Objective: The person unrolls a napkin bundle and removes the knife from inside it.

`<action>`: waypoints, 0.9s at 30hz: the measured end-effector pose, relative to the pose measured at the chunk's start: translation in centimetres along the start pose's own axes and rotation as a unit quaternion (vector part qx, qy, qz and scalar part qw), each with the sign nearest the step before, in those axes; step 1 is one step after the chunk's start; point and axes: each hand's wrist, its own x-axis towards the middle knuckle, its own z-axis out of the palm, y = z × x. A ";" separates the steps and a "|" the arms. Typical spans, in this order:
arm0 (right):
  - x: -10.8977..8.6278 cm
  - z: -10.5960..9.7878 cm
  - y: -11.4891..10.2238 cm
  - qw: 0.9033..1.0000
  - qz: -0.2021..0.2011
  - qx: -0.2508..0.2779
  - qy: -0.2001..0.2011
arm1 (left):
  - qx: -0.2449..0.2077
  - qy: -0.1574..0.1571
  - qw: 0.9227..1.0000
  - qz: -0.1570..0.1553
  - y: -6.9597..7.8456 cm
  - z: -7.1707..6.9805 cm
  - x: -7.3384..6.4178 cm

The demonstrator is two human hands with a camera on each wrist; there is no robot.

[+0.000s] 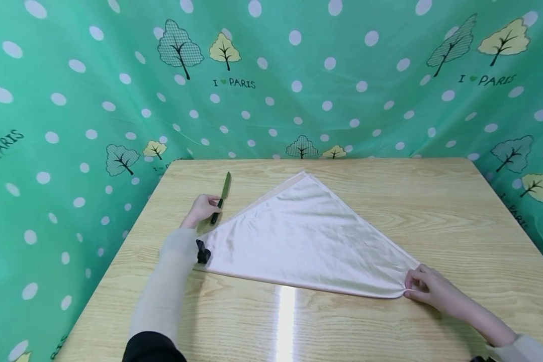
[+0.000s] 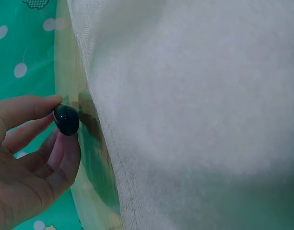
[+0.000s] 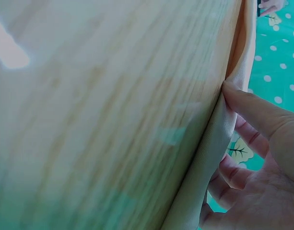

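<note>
My left hand pinches the black handle of a knife at the left of the table, its blade pointing toward the back. In the left wrist view the handle's rounded end shows between thumb and fingers, beside the cloth's edge. A pale, silky cloth, folded into a triangle, lies with its long fold toward me and its peak toward the back. At the right corner of that cloth, my right hand pinches the edge between thumb and fingers. The right wrist view shows the thumb on the folded hem.
The wooden table reflects a bright strip of light in front of the cloth. A green curtain with dots and trees stands behind and along the sides. A small black device at my left wrist overlaps the cloth's left corner.
</note>
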 end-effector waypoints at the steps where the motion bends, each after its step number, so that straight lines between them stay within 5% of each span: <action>1: 0.0 0.0 0.0 1.000 0.003 0.001 -0.004 | 0.002 0.000 1.000 0.000 0.0 0.0 0.0; 11: -0.1 0.1 0.1 1.000 -0.015 -0.003 0.013 | 0.006 -0.003 1.000 -0.007 0.1 0.1 0.0; 22: 0.1 -0.3 -0.1 0.999 0.027 0.012 -0.039 | 0.006 -0.011 1.000 0.000 -0.2 -0.1 -0.2; 27: 0.1 -0.4 0.0 1.000 0.002 0.008 -0.025 | 0.010 -0.009 1.000 -0.003 0.0 0.0 -0.2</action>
